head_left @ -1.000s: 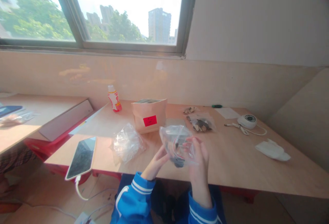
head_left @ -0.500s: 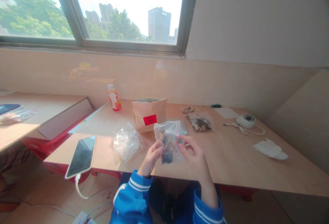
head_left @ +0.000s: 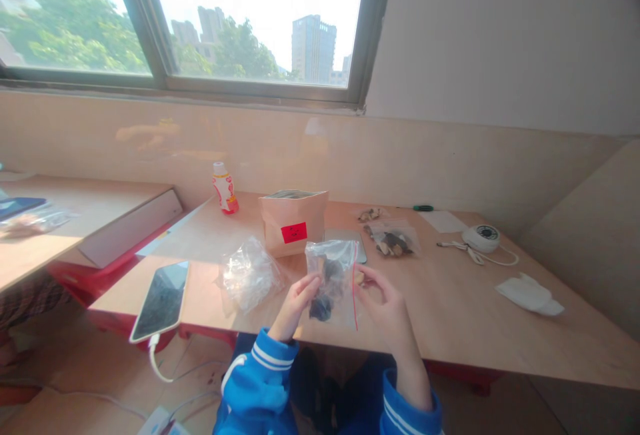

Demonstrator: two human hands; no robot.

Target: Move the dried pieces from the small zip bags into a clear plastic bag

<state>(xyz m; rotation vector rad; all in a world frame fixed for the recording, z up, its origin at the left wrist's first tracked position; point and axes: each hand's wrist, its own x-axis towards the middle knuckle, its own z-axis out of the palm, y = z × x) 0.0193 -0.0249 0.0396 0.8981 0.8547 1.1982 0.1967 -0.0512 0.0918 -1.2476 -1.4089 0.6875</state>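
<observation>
My left hand (head_left: 300,298) is closed on the left side of a clear zip bag (head_left: 343,305) with a red seal strip along its right edge. Dark pieces (head_left: 321,308) and a tan one show through the plastic. Just right of the strip, my right hand (head_left: 385,298) pinches a small tan piece (head_left: 359,278), whose exact kind I cannot make out. Behind the bag stands a brown paper pouch (head_left: 293,215) with a red label, its top open. To the left lies a crumpled clear plastic bag (head_left: 250,275).
A charging phone (head_left: 161,302) overhangs the front left edge. Behind it stands a drink bottle (head_left: 226,188). Filled zip bags (head_left: 395,240), a green-handled tool (head_left: 423,208), a white paper (head_left: 445,222), a white round camera (head_left: 481,238) with cable and a white crumpled item (head_left: 530,294) lie rightward.
The zip bag has turned flatter toward me, with its red strip now upright. My right hand has shifted slightly right, and a tan piece now shows in its fingers.
</observation>
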